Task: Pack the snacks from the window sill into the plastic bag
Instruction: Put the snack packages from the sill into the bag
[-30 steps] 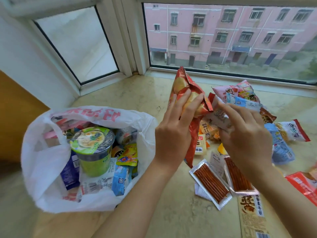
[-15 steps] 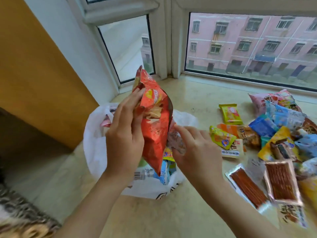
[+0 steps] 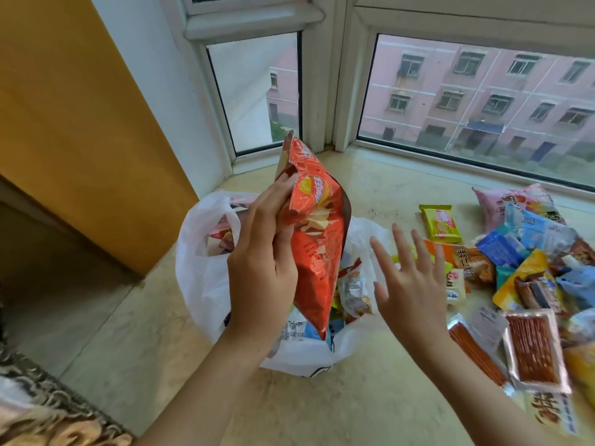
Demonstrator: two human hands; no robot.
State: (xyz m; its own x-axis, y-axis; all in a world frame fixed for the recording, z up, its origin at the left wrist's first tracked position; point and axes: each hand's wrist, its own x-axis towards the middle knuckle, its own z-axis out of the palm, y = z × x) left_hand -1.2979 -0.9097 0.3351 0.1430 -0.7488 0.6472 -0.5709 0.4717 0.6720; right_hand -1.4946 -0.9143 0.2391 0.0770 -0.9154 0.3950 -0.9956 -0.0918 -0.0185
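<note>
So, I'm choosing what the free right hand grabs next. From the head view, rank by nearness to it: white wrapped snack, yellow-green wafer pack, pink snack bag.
From the right hand:
1. White wrapped snack, just right of it.
2. Yellow-green wafer pack, beyond the fingertips.
3. Pink snack bag, far right by the window.

Soft daylight from the window — wide-angle bending at edges, blur lower right.

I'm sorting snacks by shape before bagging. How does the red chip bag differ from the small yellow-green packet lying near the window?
The red chip bag is large, held upright over the plastic bag in the left hand; the yellow-green packet is small, flat on the sill, untouched. Both look sealed.
</note>
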